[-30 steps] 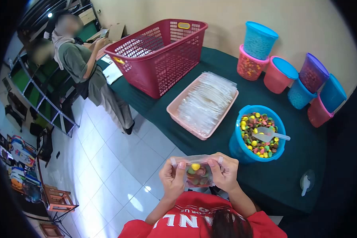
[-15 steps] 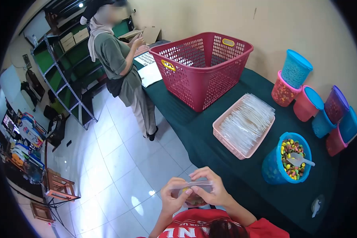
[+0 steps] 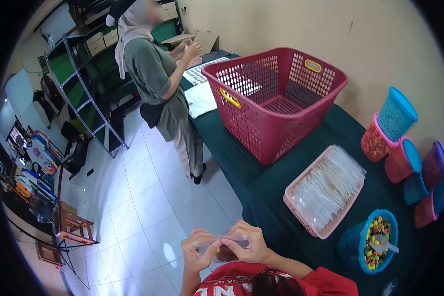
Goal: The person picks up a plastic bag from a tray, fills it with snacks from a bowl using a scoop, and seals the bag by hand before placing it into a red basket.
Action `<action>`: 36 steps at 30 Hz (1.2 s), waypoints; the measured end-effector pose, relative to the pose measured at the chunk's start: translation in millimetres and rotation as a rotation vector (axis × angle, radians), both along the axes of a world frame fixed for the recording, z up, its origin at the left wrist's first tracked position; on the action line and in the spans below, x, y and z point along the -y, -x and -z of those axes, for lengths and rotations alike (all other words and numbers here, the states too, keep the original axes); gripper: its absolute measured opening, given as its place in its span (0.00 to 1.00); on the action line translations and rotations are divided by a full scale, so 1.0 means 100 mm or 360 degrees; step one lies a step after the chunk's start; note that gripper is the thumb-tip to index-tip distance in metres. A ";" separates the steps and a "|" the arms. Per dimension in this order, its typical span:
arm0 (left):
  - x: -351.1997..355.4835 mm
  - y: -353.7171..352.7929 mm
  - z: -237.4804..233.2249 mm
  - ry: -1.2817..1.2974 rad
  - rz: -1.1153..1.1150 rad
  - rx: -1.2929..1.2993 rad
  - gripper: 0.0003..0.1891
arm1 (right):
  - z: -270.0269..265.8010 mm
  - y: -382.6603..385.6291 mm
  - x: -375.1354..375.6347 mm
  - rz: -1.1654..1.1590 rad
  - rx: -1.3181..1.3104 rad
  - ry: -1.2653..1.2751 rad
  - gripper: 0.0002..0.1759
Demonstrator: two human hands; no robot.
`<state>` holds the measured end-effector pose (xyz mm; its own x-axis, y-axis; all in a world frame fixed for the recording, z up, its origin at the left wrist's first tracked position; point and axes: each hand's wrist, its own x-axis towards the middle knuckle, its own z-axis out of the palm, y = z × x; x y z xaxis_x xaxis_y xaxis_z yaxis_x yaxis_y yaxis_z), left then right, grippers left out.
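A small clear plastic pouch (image 3: 225, 254) with brown and yellow pieces inside is held upright in front of my red shirt. My left hand (image 3: 197, 250) pinches its top edge on the left, thumb and fingers closed on the plastic. My right hand (image 3: 251, 244) grips the same edge from the right, with the two thumbs nearly meeting at the middle. My fingers partly hide the pouch. To the right, a blue tub (image 3: 349, 245) holds multicoloured candies (image 3: 375, 254), with a clear scoop (image 3: 383, 243) lying on them.
On the dark green table, a pink basket (image 3: 301, 217) holds flat clear bags (image 3: 325, 190). Behind it stands a large maroon laundry basket (image 3: 276, 133). Lidded tubs (image 3: 398, 116) line the wall. Another person (image 3: 155, 79) stands at the table's far end, near metal shelves (image 3: 84, 93).
My view has shifted, so the table items sit lower and further right. My thumbs have come closer together at the middle of the pouch's top edge.
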<state>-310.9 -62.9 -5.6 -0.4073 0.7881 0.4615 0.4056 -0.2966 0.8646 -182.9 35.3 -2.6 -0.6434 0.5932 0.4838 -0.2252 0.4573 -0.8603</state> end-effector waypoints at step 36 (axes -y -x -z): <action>-3.20 1.58 -0.43 -0.0557 0.1326 0.0320 0.42 | -0.85 0.55 -1.73 0.0842 -0.0157 0.0038 0.12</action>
